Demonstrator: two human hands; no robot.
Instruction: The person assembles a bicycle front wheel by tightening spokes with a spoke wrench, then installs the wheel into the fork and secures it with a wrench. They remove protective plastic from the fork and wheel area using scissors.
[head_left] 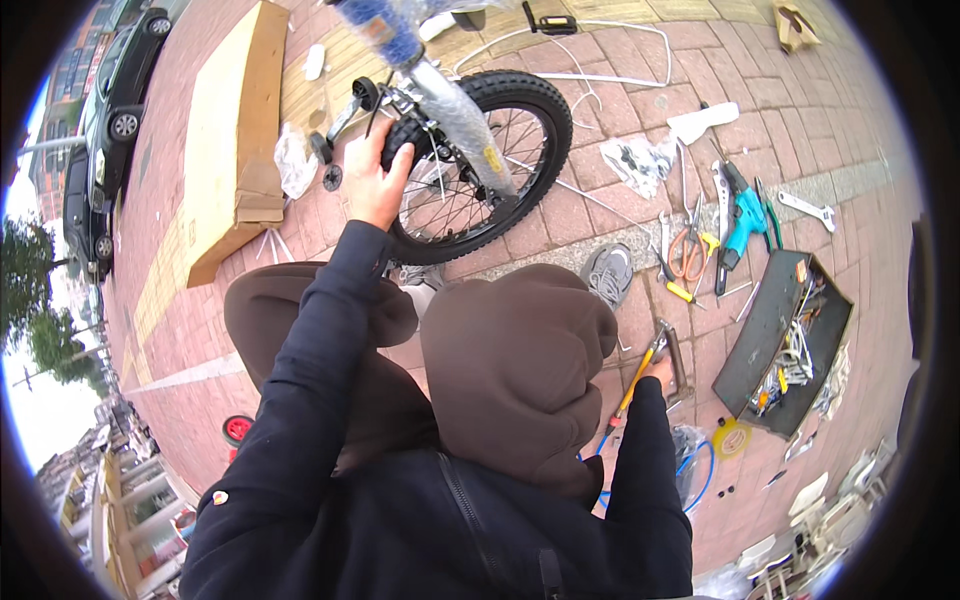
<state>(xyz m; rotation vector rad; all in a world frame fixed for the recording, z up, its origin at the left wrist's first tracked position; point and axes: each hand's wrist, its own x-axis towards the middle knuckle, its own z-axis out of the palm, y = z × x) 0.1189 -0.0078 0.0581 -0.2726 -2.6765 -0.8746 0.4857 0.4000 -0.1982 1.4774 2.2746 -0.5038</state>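
My left hand (376, 178) is closed round the black knobby tyre of a bicycle wheel (536, 90), thumb on the near side. The wheel stands under a silver fork (455, 120) wrapped in clear plastic film. Above the fork is a blue wrapped tube (376, 30). Down on the right, by my knee, my right hand (658, 371) reaches to the paving beside a tool with a long yellow handle (632, 392). A dark bar-shaped tool (681, 358) lies against that hand. Its fingers are mostly hidden, so its grip does not show.
A long cardboard box (225, 140) lies left of the wheel. To the right are a teal power tool (745, 222), orange-handled scissors (687, 252), a wrench (808, 211) and an open black toolbox (735, 365). A yellow tape roll (731, 438) sits nearer me. Parked cars (122, 125) stand far left.
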